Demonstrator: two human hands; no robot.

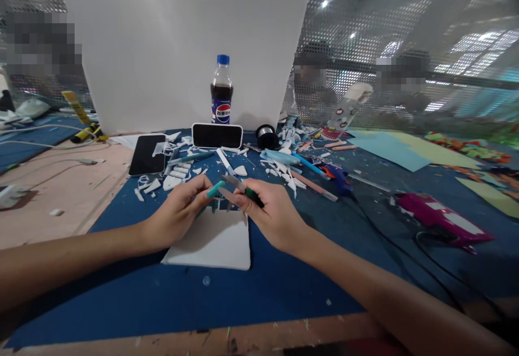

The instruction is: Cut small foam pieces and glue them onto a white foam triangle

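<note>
Over the middle of the blue mat, my left hand (180, 213) pinches a small turquoise stick-like piece (215, 189) between thumb and fingers. My right hand (275, 213) is closed around scissors (253, 196) with dark green handles. Their two metal blades are parted and point left, close to the end of the turquoise piece; whether they touch it I cannot tell. Below both hands lies a white foam-like board (213, 242). Part of its far end is hidden by the hands.
White scraps (178, 175) and colored strips litter the mat behind my hands. A black phone (148, 154) lies left; another phone (217, 136) leans before a cola bottle (221, 96). To the right are a blue glue gun (340, 179), its cord, and a magenta device (444, 218).
</note>
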